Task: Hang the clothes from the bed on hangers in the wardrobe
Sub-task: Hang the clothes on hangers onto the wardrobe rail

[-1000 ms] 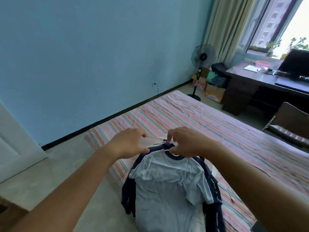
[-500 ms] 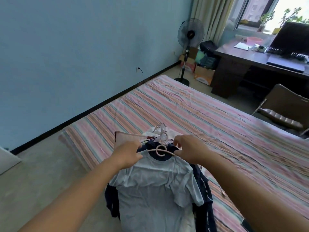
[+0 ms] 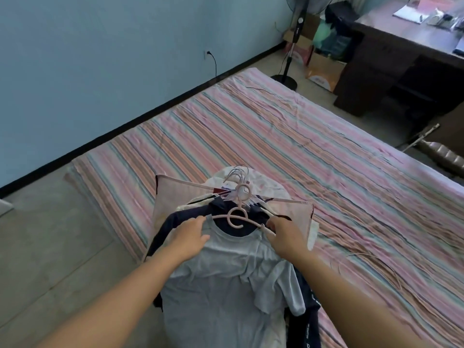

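Bed [image 3: 288,136], striped sheet, wrinkled. Pile of clothes on hangers [image 3: 226,247] lies at its near edge, overhanging toward the floor [image 3: 62,234].

A blue wall [image 3: 100,59] is meeting a grey floor [image 3: 50,247]; a standing fan [image 3: 291,56], cardboard boxes [image 3: 324,69] and dark desk [image 3: 401,61] are sitting beyond the bed [image 3: 301,136].
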Tool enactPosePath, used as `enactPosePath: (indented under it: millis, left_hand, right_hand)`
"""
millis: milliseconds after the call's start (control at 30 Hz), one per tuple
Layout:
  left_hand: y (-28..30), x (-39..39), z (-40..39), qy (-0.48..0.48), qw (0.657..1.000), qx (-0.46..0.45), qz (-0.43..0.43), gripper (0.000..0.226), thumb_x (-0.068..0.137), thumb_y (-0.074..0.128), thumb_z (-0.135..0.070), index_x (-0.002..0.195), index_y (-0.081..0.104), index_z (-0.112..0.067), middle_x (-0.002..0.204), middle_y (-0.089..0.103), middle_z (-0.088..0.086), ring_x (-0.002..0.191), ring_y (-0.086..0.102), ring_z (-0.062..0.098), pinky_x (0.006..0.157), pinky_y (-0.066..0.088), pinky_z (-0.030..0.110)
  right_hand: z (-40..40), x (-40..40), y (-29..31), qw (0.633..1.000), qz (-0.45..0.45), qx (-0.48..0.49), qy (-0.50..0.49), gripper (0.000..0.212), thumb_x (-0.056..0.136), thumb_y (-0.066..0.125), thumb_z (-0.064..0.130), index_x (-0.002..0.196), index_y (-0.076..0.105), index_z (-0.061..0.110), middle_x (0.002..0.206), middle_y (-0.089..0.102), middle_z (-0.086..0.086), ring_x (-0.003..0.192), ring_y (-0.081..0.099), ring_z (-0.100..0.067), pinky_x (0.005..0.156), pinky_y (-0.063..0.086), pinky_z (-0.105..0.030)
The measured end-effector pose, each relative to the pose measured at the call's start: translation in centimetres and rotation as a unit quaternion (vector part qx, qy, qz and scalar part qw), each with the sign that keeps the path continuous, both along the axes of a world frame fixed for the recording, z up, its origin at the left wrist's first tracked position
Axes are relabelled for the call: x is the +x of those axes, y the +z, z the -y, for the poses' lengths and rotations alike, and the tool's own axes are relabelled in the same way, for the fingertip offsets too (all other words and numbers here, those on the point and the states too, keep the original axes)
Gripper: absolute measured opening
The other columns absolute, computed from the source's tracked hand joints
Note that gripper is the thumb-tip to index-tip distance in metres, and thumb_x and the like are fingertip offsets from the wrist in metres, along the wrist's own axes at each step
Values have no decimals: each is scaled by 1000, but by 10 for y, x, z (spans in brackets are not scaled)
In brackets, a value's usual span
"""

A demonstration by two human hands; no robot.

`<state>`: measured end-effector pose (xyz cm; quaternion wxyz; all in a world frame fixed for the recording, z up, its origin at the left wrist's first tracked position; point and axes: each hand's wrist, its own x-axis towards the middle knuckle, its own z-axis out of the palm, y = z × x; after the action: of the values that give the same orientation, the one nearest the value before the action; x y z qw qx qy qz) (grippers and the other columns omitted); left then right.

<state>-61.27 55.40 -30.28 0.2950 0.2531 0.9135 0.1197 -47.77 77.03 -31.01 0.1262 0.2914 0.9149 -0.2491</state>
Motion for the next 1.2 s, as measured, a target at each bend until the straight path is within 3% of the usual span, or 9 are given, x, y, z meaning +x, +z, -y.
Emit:
enactPosePath:
  millis: [133,233,300,467,567,667,833,1000,1200]
  left_hand:
    - [-41,-18,-9,-17,999,-43,6,65,93,62,-32,149,33,-16,148,43,9,135,41,28,106,40,40]
    - [-69,-29,-18,-42,994,-103,15,76,97,56,-33,156,11,-15,162,12,14,150,12,30,117,22,42]
    - [-84,-35,-24,-58,992,-116,-2,75,99,53,-32,157,7,-16,164,5,12,151,4,29,120,14,41]
    - [-117,-44,-30,-41,994,-84,-53,61,97,55,-29,150,27,-16,147,41,8,137,37,27,112,30,38]
    - [-128,-44,-29,-1,995,-79,-68,51,97,54,-23,144,35,-17,137,48,7,127,45,27,103,36,38]
    - [-135,-40,-20,59,996,-48,-56,30,99,52,-19,128,52,-17,123,58,6,115,52,26,91,41,38]
    - [-129,-24,5,118,992,23,-48,16,98,53,-19,108,66,-15,108,59,3,105,56,25,84,41,36]
    - [-96,-18,30,156,981,114,-19,8,96,57,-14,93,61,-22,93,55,-6,91,58,19,80,44,35]
    - [-42,0,60,167,968,183,-32,20,93,56,-3,97,63,-21,94,64,-8,88,59,12,74,41,26]
  right_hand:
    - [-12,-10,-39,1000,6,-4,-31,4,92,57,15,92,61,16,87,58,0,73,54,-20,57,41,-33]
    - [-21,-19,-66,999,3,-16,-41,17,92,58,14,106,67,15,104,64,1,89,62,-23,70,48,-36]
    - [-24,-22,-85,998,7,-29,-48,25,93,58,13,114,68,20,113,65,2,99,63,-25,75,50,-36]
    - [-27,-28,-123,995,34,-56,-74,20,94,56,17,113,61,18,106,67,-4,94,63,-27,78,52,-38]
    - [-27,-33,-134,996,35,-41,-77,14,95,61,25,103,55,14,105,61,-5,97,59,-28,73,42,-36]
    - [-23,-32,-143,997,53,-32,-47,15,99,56,27,104,56,13,110,58,-8,103,52,-30,81,39,-40]
    - [-5,-25,-125,993,-11,-74,-92,11,103,47,22,93,47,17,91,59,-3,84,51,-24,66,31,-36]
    - [11,-12,-94,985,-81,-123,-93,14,99,56,19,92,50,30,80,60,5,78,57,-21,62,38,-35]
    - [28,0,-33,978,-139,-148,-40,24,93,63,9,91,60,33,77,58,8,73,53,-14,62,40,-28]
